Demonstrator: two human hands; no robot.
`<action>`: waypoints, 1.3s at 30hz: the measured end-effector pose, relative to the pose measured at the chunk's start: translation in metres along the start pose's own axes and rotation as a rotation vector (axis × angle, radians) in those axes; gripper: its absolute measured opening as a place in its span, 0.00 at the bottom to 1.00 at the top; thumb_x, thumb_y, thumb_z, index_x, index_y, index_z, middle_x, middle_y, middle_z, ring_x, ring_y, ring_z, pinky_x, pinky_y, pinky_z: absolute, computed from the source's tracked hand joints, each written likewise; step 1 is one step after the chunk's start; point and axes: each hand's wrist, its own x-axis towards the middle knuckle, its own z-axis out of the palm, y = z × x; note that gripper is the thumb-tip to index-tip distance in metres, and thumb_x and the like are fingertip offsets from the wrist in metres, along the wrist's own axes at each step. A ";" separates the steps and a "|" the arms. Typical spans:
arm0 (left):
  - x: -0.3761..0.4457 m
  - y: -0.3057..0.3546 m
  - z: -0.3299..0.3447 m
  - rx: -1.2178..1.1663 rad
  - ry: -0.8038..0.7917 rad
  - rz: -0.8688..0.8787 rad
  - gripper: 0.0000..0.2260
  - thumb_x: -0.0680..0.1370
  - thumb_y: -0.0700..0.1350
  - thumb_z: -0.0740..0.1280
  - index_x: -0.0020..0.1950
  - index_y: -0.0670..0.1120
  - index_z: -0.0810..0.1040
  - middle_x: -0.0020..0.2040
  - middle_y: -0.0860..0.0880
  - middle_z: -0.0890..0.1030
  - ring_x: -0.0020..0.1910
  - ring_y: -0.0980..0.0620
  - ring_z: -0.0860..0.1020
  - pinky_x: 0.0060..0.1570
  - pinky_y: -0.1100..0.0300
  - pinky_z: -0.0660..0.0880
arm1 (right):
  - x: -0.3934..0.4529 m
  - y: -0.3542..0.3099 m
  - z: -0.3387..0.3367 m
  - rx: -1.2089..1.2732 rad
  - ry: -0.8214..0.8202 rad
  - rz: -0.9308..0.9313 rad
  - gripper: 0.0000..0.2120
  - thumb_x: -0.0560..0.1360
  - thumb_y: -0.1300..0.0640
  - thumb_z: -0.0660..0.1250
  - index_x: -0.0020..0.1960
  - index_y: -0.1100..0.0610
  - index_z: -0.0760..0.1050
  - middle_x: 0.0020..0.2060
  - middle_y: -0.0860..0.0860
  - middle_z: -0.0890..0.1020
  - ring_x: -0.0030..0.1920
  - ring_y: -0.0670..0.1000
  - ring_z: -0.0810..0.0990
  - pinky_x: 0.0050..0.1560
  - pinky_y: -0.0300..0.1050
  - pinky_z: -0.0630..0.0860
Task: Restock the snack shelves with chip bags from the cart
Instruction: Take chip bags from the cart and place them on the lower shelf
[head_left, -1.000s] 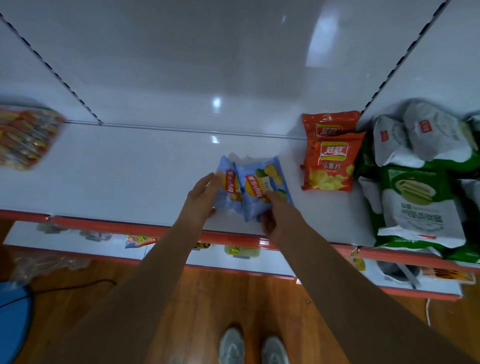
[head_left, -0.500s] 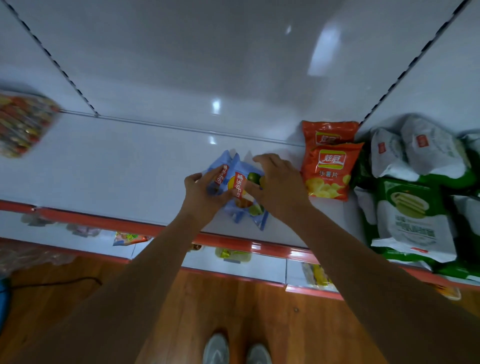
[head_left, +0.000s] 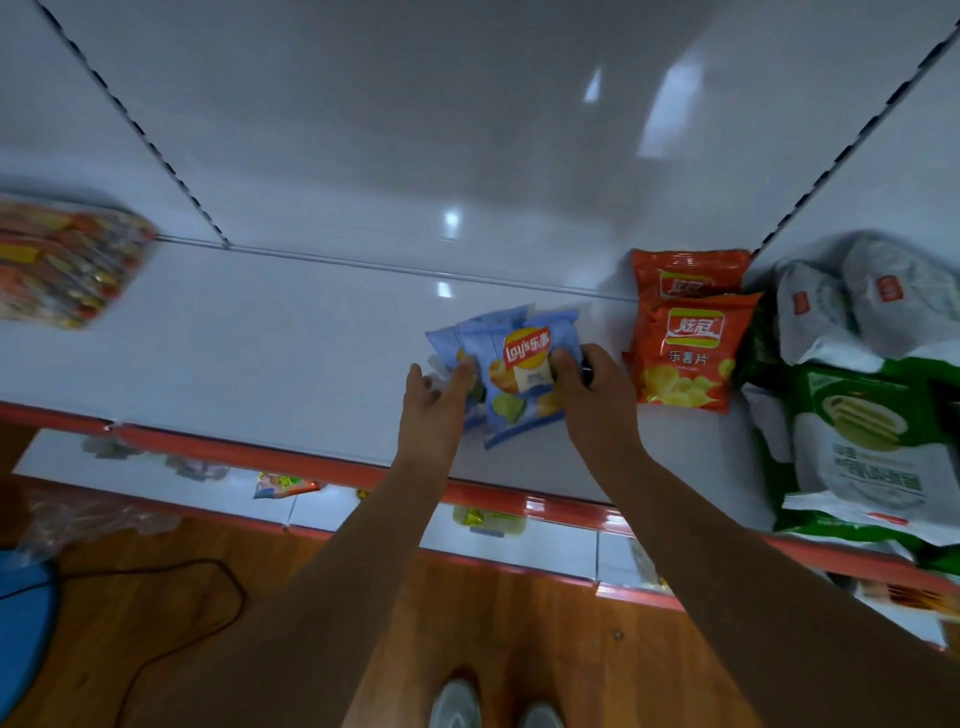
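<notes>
The blue chip bags (head_left: 519, 374) are held upright on the white shelf (head_left: 260, 364) between both hands. The left hand (head_left: 434, 400) is pressed with straight fingers against their left side; the right hand (head_left: 592, 389) is curled round their right edge. The orange bags (head_left: 685, 353) are seen just right of the right fingers.

You see glossy blue plastic chip bags (head_left: 519, 374) on a smooth, shiny white metal shelf (head_left: 260, 353), above polished brown wood flooring (head_left: 208, 623).
</notes>
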 end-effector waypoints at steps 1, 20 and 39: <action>0.001 0.002 0.000 -0.014 -0.011 -0.002 0.35 0.80 0.58 0.63 0.81 0.47 0.52 0.78 0.47 0.65 0.75 0.46 0.67 0.70 0.53 0.64 | 0.005 -0.005 0.003 0.011 0.016 0.022 0.12 0.81 0.53 0.63 0.41 0.58 0.70 0.30 0.47 0.71 0.28 0.39 0.72 0.27 0.28 0.67; -0.032 0.029 0.052 0.113 -0.273 0.287 0.21 0.76 0.44 0.72 0.68 0.46 0.73 0.60 0.48 0.82 0.55 0.53 0.83 0.55 0.60 0.80 | -0.002 -0.025 -0.067 0.235 -0.220 0.176 0.14 0.72 0.60 0.75 0.53 0.47 0.76 0.49 0.46 0.84 0.48 0.42 0.83 0.50 0.37 0.81; -0.096 -0.012 0.159 0.319 -0.321 0.242 0.05 0.82 0.46 0.63 0.57 0.51 0.73 0.55 0.50 0.79 0.54 0.54 0.80 0.59 0.71 0.73 | -0.026 0.039 -0.148 -0.019 0.178 0.184 0.36 0.66 0.55 0.77 0.68 0.64 0.67 0.54 0.54 0.79 0.49 0.42 0.80 0.54 0.37 0.78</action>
